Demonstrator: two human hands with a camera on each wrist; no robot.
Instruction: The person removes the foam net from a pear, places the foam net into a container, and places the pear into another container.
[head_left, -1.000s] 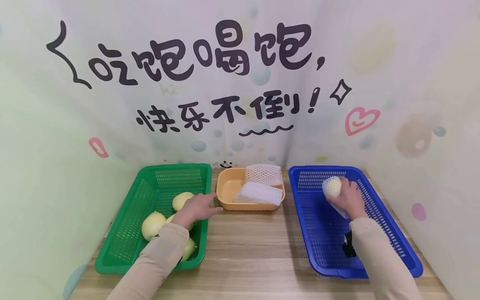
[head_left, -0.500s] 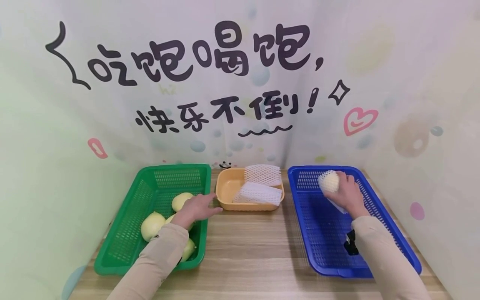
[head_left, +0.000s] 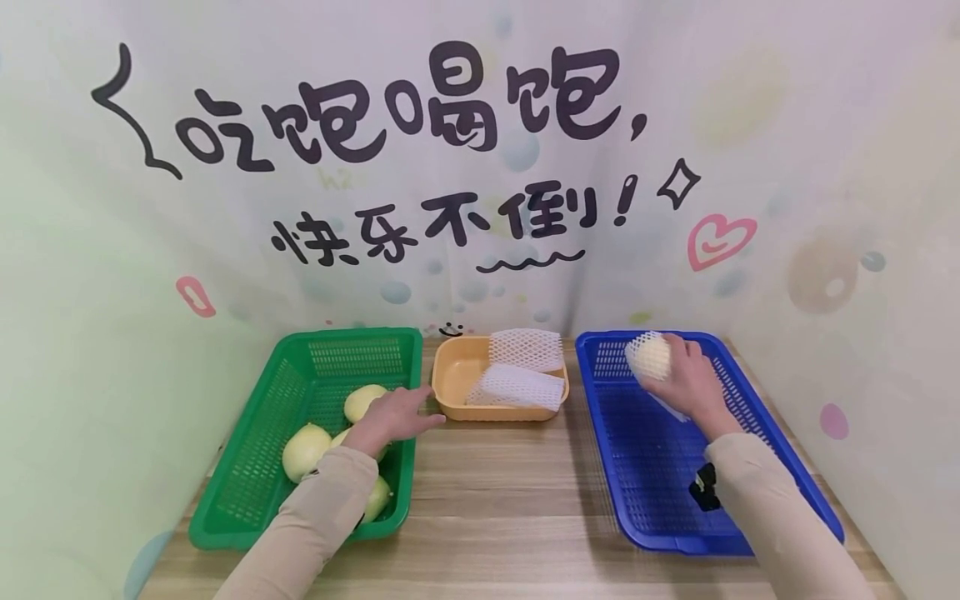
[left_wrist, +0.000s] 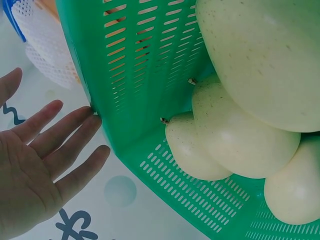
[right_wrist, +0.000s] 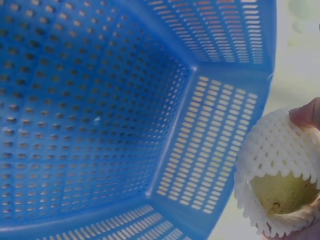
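Observation:
My right hand (head_left: 688, 379) grips a pale, melon-like fruit (head_left: 649, 358) in a white foam net above the far part of the blue basket (head_left: 611, 492). In the right wrist view the foam net (right_wrist: 277, 145) covers most of the fruit, leaving the stem end (right_wrist: 282, 195) bare. My left hand (head_left: 393, 414) reaches over the right rim of the green basket (head_left: 408, 492), its fingers extended and holding nothing. The left wrist view puts its fingertips (left_wrist: 102, 152) at the basket rim. Several bare, pale yellow-green fruits (left_wrist: 245, 130) with short stems lie inside, partly hidden by the left arm in the head view.
Between the baskets, at the back of the wooden table (head_left: 495, 508), stands a small orange tray (head_left: 457, 412). Two white foam nets (head_left: 521, 387) lie in it. A printed cloth wall (head_left: 450, 292) rises right behind the containers.
My right hand has moved slightly up and to the left, carrying the netted fruit over the blue basket. The left hand has stayed where it was.

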